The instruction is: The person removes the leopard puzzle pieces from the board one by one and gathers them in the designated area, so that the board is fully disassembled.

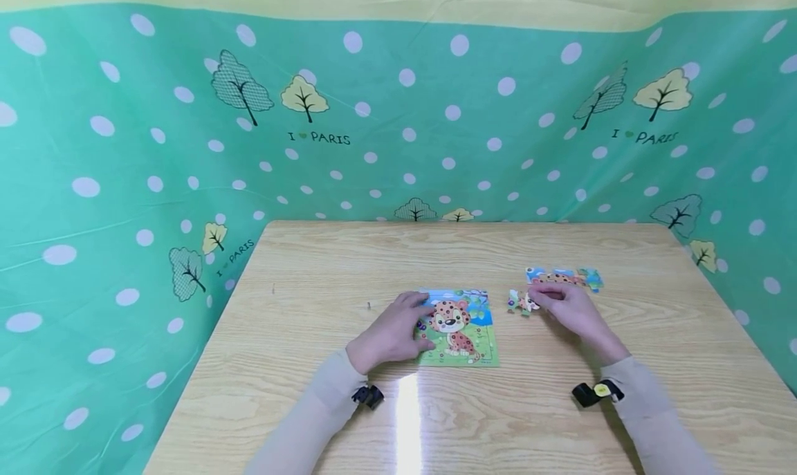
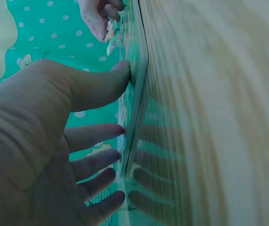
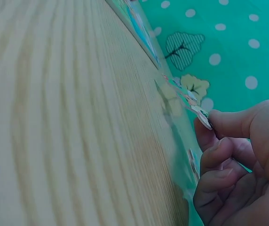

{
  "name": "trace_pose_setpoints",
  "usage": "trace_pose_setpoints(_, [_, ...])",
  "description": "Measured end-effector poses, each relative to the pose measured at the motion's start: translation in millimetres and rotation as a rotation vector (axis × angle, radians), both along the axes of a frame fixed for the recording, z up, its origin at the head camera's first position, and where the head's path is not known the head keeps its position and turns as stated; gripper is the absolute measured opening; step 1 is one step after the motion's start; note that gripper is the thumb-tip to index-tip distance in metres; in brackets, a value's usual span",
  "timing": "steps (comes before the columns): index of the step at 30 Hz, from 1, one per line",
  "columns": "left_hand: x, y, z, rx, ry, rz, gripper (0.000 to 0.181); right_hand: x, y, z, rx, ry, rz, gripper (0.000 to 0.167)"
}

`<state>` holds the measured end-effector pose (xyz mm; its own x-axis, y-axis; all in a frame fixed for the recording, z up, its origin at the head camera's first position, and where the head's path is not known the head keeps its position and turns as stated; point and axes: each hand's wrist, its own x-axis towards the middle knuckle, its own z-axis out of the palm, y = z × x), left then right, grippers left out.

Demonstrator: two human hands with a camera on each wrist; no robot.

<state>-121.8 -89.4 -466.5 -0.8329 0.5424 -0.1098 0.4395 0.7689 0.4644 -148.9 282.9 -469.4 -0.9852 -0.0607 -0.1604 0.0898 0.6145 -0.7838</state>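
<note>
A square leopard-picture puzzle board (image 1: 463,350) lies flat near the middle of the table. Along its left side rests my left hand (image 1: 394,328), thumb and fingers extended, the thumb and a fingertip touching the board in the left wrist view. To the right of the board, my right hand (image 1: 571,312) pinches one end of a small spotted puzzle piece (image 1: 520,303) between thumb and forefinger. In the right wrist view the puzzle piece (image 3: 194,104) tilts up from the table, its other fingers curled beneath; whether it is one piece or several joined is hard to tell.
Further back on the right lie more puzzle pieces (image 1: 557,276), blue, green and spotted, set in a row. Two tiny marks or bits (image 1: 369,305) show on the wooden table (image 1: 299,309) at left. A green dotted cloth (image 1: 448,115) hangs behind the table.
</note>
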Motion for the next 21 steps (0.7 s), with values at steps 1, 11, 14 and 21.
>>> trace_pose_setpoints(1, [0.4, 0.9, 0.4, -0.004, 0.003, -0.007, 0.073, 0.1, 2.9, 0.5, 0.005, 0.002, 0.001, 0.048])
trace_pose_setpoints(11, [-2.1, -3.6, -5.7, 0.032, -0.028, -0.042, 0.071, -1.2, 26.5, 0.1, 0.08, 0.028, 0.001, 0.049])
trace_pose_setpoints(14, [-3.0, -5.6, -6.2, 0.054, -0.047, -0.049, 0.071, -3.3, 31.3, -1.5, 0.102, 0.04, -0.008, 0.048])
trace_pose_setpoints(21, [-4.7, -7.2, -5.7, 0.096, -0.069, -0.062, 0.069, -7.3, 35.1, -1.1, 0.144, 0.048, -0.025, 0.051])
